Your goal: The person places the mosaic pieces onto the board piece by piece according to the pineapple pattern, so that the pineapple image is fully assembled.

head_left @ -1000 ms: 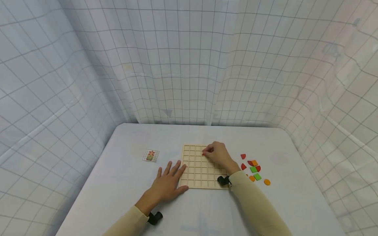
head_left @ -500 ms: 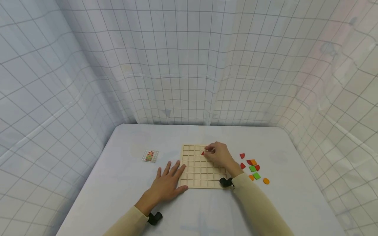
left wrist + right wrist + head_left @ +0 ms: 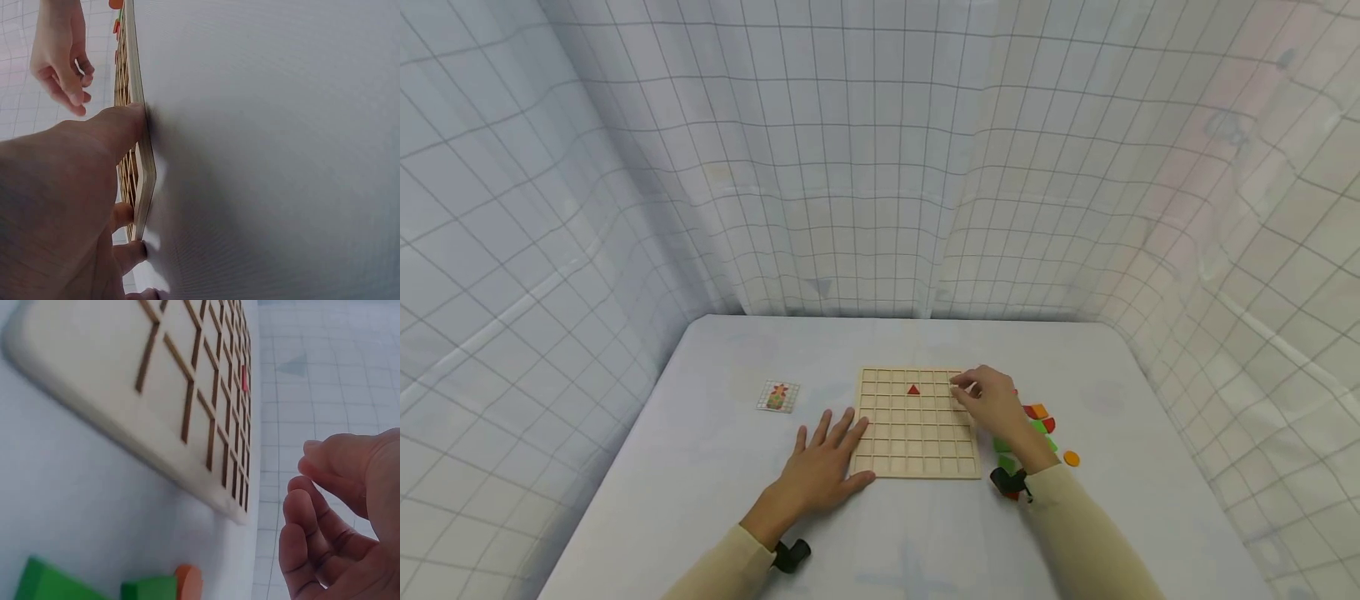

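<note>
The left hand [image 3: 823, 467] lies flat on the bench [image 3: 715, 467], fingers [image 3: 842, 429] spread and straight, their tips touching the left edge of the wooden grid board [image 3: 917, 454]; the right hand [image 3: 996, 402] hovers over the board's right edge, fingers [image 3: 312, 531] loosely curled and holding nothing; a red triangle [image 3: 913, 389] sits in a cell well left of them, coloured pieces [image 3: 1045, 421] just right.

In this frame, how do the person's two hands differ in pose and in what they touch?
The left hand lies flat on the table, fingers spread, fingertips against the wooden grid board's left edge; the right hand hovers at the board's right edge, fingers loosely curled, touching nothing. Both hold nothing and wear cream sleeves.
</note>
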The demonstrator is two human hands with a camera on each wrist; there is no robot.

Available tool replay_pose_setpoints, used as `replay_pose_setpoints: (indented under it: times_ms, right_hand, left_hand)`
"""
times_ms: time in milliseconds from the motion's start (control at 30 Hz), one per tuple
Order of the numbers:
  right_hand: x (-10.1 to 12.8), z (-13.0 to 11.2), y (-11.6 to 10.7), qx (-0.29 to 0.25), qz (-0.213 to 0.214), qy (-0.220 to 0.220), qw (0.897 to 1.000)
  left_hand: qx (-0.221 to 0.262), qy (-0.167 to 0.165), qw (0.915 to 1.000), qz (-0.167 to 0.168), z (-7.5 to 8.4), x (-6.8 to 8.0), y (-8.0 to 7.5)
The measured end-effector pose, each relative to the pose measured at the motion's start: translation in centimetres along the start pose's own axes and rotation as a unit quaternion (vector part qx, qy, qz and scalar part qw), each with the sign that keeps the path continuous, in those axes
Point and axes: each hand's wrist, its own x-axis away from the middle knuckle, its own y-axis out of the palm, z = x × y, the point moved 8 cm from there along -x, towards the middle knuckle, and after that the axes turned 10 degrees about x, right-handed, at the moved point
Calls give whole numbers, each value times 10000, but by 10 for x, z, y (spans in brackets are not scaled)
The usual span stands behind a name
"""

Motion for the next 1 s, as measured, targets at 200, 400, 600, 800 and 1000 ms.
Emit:
replay_pose_setpoints:
  times_ms: [200,400,600,800,1000]
  right_hand:
    - [23,17,-14,369,461,-239,9980]
    - [41,43,-18,693,172,132,9974]
    - [53,60,-26,887,13,322,9955]
    - [59,73,-32,852,-257,705,9935]
    - [66,81,-36,926,-675,697,9910]
  left_hand:
    - [-19,-16,10000,-17,0,-1,1]
    - [-16,-12,10000,-41,1,-1,2]
    - [20,-13,10000,-56,1,-1,2]
    - [24,-36,10000,-61,2,-1,1]
    - [72,14,10000,-36,2,0,0]
